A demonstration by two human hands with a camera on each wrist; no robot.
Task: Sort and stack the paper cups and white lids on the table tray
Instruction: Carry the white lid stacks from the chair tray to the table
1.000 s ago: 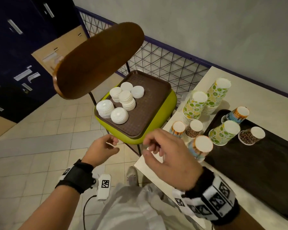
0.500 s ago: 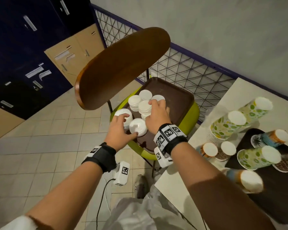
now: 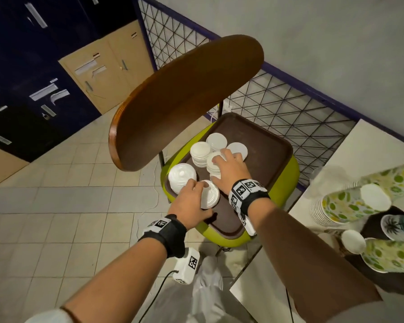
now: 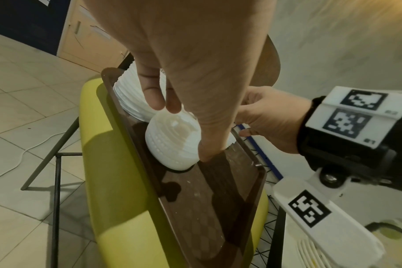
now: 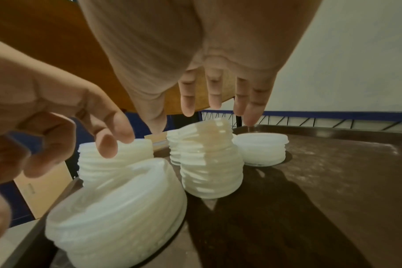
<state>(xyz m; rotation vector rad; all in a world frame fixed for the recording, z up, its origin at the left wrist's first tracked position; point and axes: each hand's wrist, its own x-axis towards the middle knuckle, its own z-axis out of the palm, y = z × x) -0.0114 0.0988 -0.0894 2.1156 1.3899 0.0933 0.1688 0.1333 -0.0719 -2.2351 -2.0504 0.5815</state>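
Several stacks of white lids stand on a brown tray (image 3: pixel 266 164) that lies on a green chair seat. My left hand (image 3: pixel 200 190) grips the nearest lid stack (image 3: pixel 210 194); in the left wrist view its thumb and fingers (image 4: pixel 154 94) curl round this tilted stack (image 4: pixel 172 141). My right hand (image 3: pixel 226 159) hovers with straight, spread fingers (image 5: pixel 188 105) just over a tall lid stack (image 5: pixel 209 159), at most grazing its top. Paper cups with green patterns (image 3: pixel 345 203) lie nested on the white table at the right.
The chair's wooden backrest (image 3: pixel 184 101) overhangs the tray's left side. A wire mesh fence (image 3: pixel 278 101) runs behind the chair. On the white table (image 3: pixel 371 145) a dark tray (image 3: pixel 371 226) holds more patterned cups (image 3: pixel 392 255). Tiled floor lies to the left.
Both hands went from the table's edge to the chair's tray. The left hand took hold of the near lid stack and tilted it; the right hand stays over the tall stack.
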